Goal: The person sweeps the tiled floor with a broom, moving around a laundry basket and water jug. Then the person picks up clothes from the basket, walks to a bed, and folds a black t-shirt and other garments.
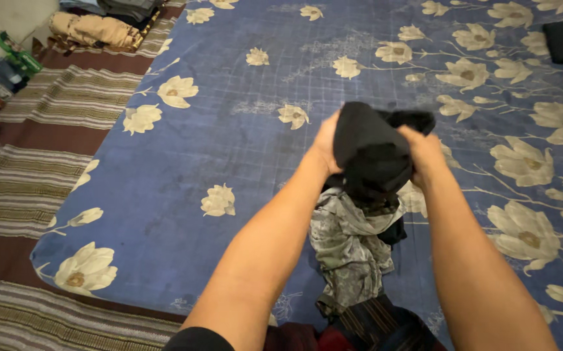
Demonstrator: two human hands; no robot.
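Partly, the black garment [370, 153] hides both hands' fingers [329, 140].

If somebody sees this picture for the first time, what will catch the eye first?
First, the crumpled black cloth garment at the centre, gripped between the left hand and the right hand. Below it lies a heap of grey patterned clothing. Under everything spreads the blue bedsheet with cream flowers.

Left hand [325, 144], right hand [422, 153]: fingers clenched.
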